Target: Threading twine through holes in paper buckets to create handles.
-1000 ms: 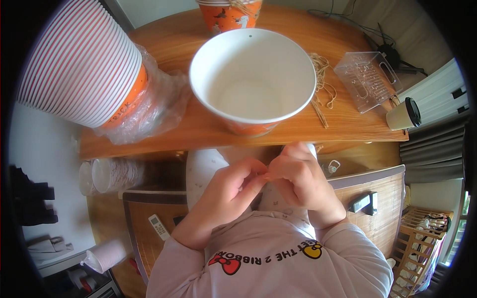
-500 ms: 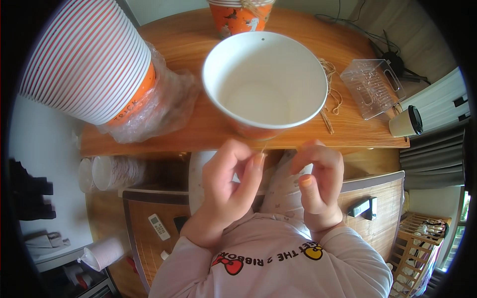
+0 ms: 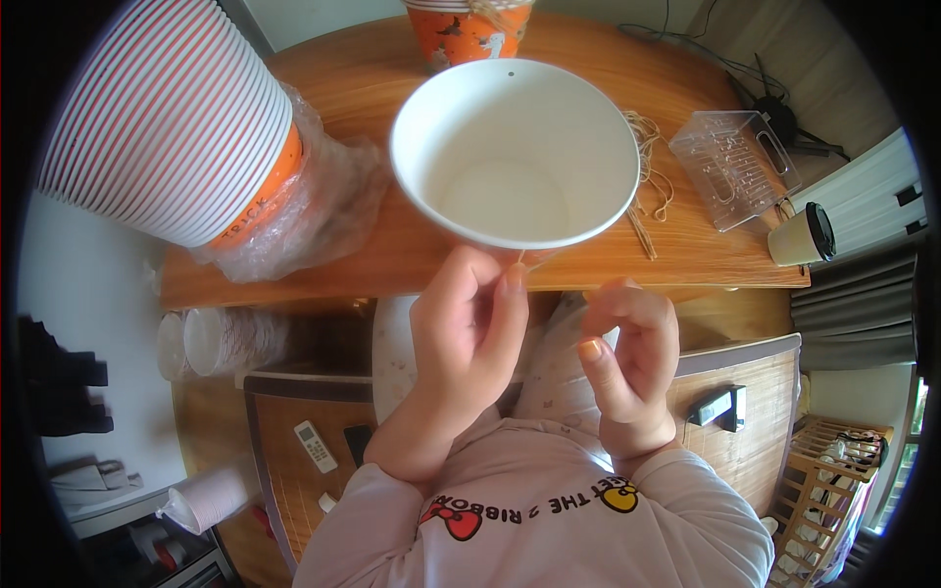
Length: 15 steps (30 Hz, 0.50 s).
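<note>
A large white-lined paper bucket [image 3: 515, 147] stands at the table's front edge, its mouth tilted toward me and a small hole near its far rim. Just below the near rim, my left hand [image 3: 466, 338] is closed, thumb and forefinger pinching the end of a thin strand of twine [image 3: 520, 258] against or close to the outer wall. How the strand runs beyond the fingertips is hard to make out. My right hand [image 3: 635, 358] hovers to the right, fingers curled, thumb and forefinger apart with nothing visible between them. Loose twine [image 3: 642, 230] lies right of the bucket.
A tall stack of nested buckets [image 3: 167, 127] in clear plastic wrap [image 3: 338, 201] leans at left. Behind stands an orange patterned bucket stack [image 3: 466, 37]. At right are a clear plastic box [image 3: 730, 171] and a lidded cup [image 3: 792, 240] near the wooden table [image 3: 343, 59] edge.
My left hand has moved up and forward with the twine end, reaching the bucket's near side. The bucket has shifted slightly left in view. My right hand has barely moved.
</note>
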Tool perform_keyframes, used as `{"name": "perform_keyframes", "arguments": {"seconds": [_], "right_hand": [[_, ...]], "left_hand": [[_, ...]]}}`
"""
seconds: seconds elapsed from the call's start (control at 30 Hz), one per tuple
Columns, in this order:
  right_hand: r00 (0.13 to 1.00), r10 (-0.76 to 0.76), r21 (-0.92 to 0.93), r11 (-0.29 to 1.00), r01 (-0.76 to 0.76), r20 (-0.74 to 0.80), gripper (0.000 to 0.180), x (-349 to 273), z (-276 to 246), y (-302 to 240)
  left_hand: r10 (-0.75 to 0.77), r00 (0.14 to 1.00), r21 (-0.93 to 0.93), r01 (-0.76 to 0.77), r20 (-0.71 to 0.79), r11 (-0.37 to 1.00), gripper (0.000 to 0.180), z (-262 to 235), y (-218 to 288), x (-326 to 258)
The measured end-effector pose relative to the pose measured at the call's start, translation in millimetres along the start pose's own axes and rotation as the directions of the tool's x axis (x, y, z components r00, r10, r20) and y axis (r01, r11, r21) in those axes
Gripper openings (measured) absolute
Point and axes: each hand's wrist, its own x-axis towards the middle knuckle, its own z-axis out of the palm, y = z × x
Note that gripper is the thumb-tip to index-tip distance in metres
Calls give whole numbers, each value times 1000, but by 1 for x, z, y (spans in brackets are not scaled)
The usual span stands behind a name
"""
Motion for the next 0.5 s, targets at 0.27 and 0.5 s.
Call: {"name": "perform_keyframes", "arguments": {"seconds": [0.27, 0.5], "right_hand": [[952, -307, -540, 802, 256, -3, 47, 35, 1, -15], [946, -246, -563, 760, 324, 212, 44, 66, 4, -23]], "left_hand": [[-29, 999, -7, 28, -46, 1000, 2, 7, 5, 3], [-122, 990, -61, 117, -76, 991, 4, 8, 6, 2]]}}
